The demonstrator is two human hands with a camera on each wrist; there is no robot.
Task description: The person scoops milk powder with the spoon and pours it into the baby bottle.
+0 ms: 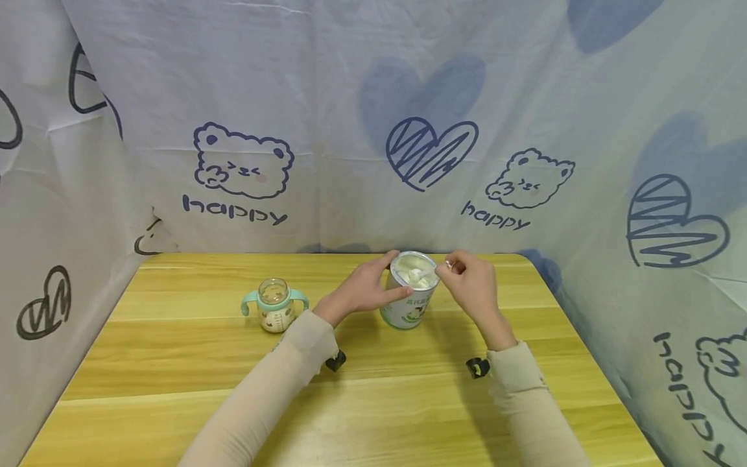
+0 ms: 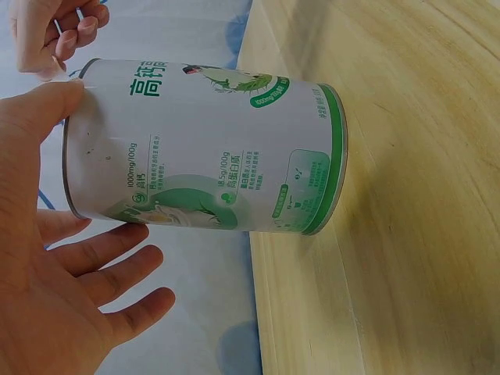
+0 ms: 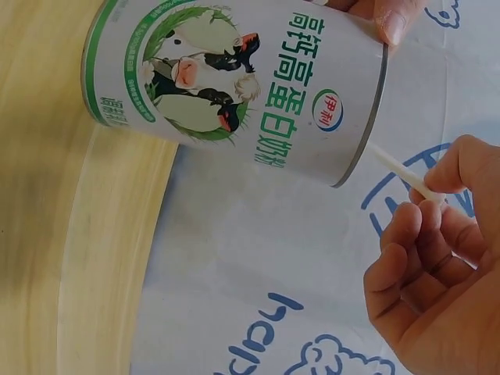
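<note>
A white and green milk powder can (image 1: 401,314) stands upright and lidless on the table, pale powder visible inside it. My left hand (image 1: 366,285) holds the can near its rim, the thumb on the near side; in the left wrist view the other fingers are spread along the far side. With my right hand (image 1: 475,288) I pinch the thin white handle of a scoop (image 3: 405,173), whose white bowl (image 1: 415,275) sits at the powder inside the can. The right wrist view shows the handle slanting over the rim, the bowl hidden by the can wall.
A baby bottle (image 1: 275,319) with two mint-green handles stands left of the can, without a cap, with pale contents low inside. The wooden table (image 1: 397,415) ends just behind the can at a printed cloth backdrop (image 1: 338,130).
</note>
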